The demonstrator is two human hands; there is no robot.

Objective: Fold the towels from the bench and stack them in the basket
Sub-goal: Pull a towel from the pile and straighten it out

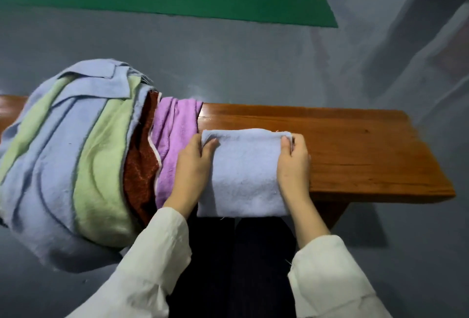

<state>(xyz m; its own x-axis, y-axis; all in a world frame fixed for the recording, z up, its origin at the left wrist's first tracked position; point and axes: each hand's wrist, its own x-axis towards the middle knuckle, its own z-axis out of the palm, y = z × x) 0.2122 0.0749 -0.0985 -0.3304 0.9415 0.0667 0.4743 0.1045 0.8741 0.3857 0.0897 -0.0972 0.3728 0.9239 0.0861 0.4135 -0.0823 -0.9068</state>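
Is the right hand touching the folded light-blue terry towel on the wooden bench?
Touching. Head view: the right hand pinches the folded light-blue terry towel at its far right corner, thumb on top.

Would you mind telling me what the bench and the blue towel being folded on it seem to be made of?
The bench looks like solid wood with a glossy reddish-brown varnish: grain lines and a sheen show on top. The blue towel looks like terry cloth, probably cotton: matte, fuzzy nap, loose threads at the edges.

bench (330, 145) left stretch buried under towel pile (76, 152), end cut by frame edge. fingers of left hand (193, 165) and right hand (294, 163) mostly hidden (behind folded blue towel (243, 173)).
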